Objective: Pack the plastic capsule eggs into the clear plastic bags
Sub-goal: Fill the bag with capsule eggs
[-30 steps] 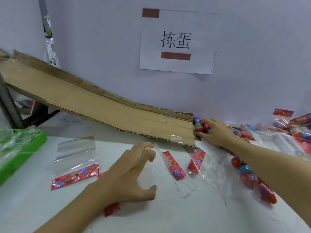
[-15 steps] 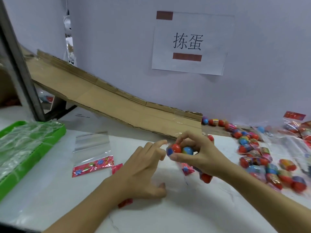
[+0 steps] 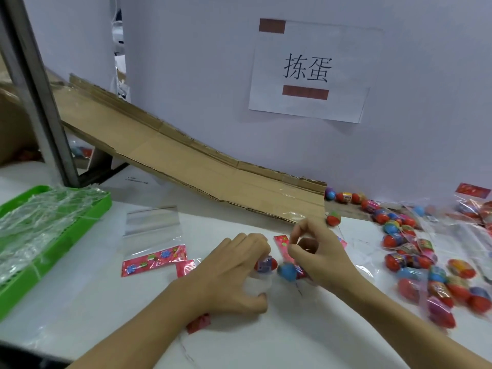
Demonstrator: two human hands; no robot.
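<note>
**At bench centre: eggs going into a bag**

Between the two hands lay a red capsule egg (image 3: pixel 263 264) and a blue capsule egg (image 3: pixel 287 271), apparently inside a clear bag (image 3: pixel 282 249) with a red header. Left hand (image 3: pixel 234 275) was curled over the red egg, fingertips on it. Right hand (image 3: pixel 318 255) pinched the bag film, fingers bent. An empty bag (image 3: pixel 153 235) lay flat just left; further left, a green tray (image 3: pixel 34 270) holding film. Loose eggs (image 3: pixel 399 238) were scattered right. A cardboard ramp (image 3: pixel 202 171) sloped behind, below a paper sign (image 3: pixel 308 70).
</note>
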